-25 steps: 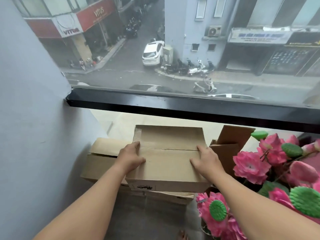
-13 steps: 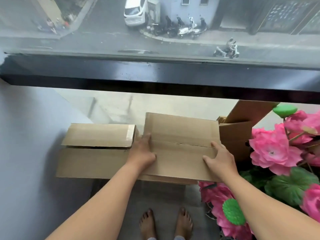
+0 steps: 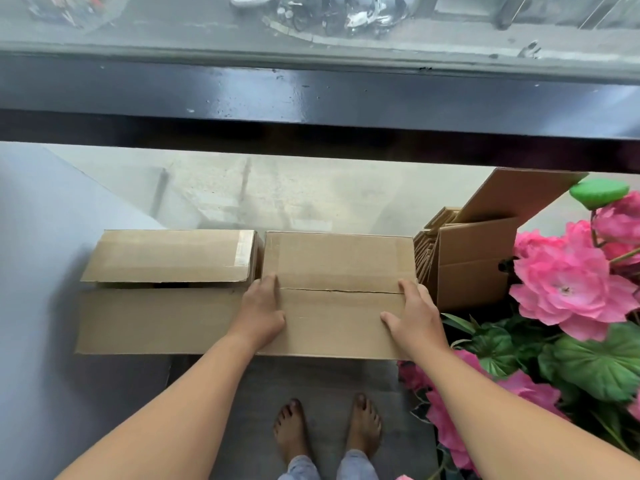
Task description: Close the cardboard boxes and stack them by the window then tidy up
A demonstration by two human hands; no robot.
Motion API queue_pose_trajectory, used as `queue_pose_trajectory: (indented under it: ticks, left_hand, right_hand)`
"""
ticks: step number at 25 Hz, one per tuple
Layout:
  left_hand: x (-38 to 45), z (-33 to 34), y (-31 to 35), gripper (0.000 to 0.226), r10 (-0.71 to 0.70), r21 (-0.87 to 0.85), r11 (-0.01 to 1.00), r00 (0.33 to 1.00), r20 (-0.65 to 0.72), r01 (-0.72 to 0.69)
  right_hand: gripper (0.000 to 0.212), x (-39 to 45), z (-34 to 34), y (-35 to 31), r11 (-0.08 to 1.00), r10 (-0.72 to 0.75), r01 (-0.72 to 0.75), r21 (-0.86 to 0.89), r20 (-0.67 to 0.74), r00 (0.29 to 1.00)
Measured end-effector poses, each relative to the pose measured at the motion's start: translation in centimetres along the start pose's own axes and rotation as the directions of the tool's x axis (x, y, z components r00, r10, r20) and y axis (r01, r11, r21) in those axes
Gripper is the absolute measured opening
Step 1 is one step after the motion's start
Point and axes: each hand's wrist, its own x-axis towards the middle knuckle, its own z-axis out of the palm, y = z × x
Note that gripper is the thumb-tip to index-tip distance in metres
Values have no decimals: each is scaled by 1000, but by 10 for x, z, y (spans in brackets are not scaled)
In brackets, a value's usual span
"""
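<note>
While both hands sit on the middle box [image 3: 337, 292], its two top flaps lie flat and meet along a thin seam that runs between the fingers, so this one reads as closed. The left hand [image 3: 262, 310] lies flat at the box's left edge, fingers straight and together, pressing down. The right hand [image 3: 414, 315] grips the right edge, fingers curled over the corner, thumb spread across the lid. The box stands on the floor [image 3: 339, 382] against the low glass under the dark window frame [image 3: 311, 95]. Just left of the left fingers, touching side by side, is the left box [image 3: 162, 292]: its far flap is down with a strip of clear tape at one end, but a dark gap shows between the flaps, so it looks only partly shut. Just beyond the right fingers stands an open box [image 3: 474, 261], one flap upright, edges of flattened cardboard packed inside. My reading: one box closed, one nearly, one open; the boxes are side by side, none visibly stacked, and tidying is not begun. Material is plain brown corrugated board, matte, with crisp edges and slight creases. To the right, the pink artificial flowers [image 3: 568, 289] with glossy green leaves crowd the open box.
</note>
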Motion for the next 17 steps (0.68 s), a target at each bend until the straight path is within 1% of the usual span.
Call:
queue_pose_trajectory:
  ticks: [3,5,7,9,13,14,17]
  left_hand:
    - [0,1,4,55,2,-19,1000,1000,8,-2]
    - [-3,-2,10,47,7,-2,1000,1000,18,-7]
    - [-11,-10,17,42,19,68,998,1000,-7,-19]
    - [-21,-22,26,39,38,164,986,999,-37,-31]
    - [-47,-63,62,17,86,269,960,996,-29,-75]
    - [-54,-75,74,18,115,280,954,993,-22,-104]
    - [-71,-108,110,33,186,292,938,982,36,-188]
  right_hand:
    - [66,1,-2,0,1000,7,-6,-7,22,1000]
    - [64,3,-7,0,999,8,-5,-51,63,998]
    - [64,3,-17,-4,994,6,6,-113,110,994]
    - [67,1,-28,-9,988,12,9,-157,129,992]
    - [72,-23,-66,-21,993,40,-27,-116,111,993]
    - [69,-32,-79,-23,994,32,-20,-110,107,994]
    - [61,-61,-118,-29,993,8,1,-121,75,997]
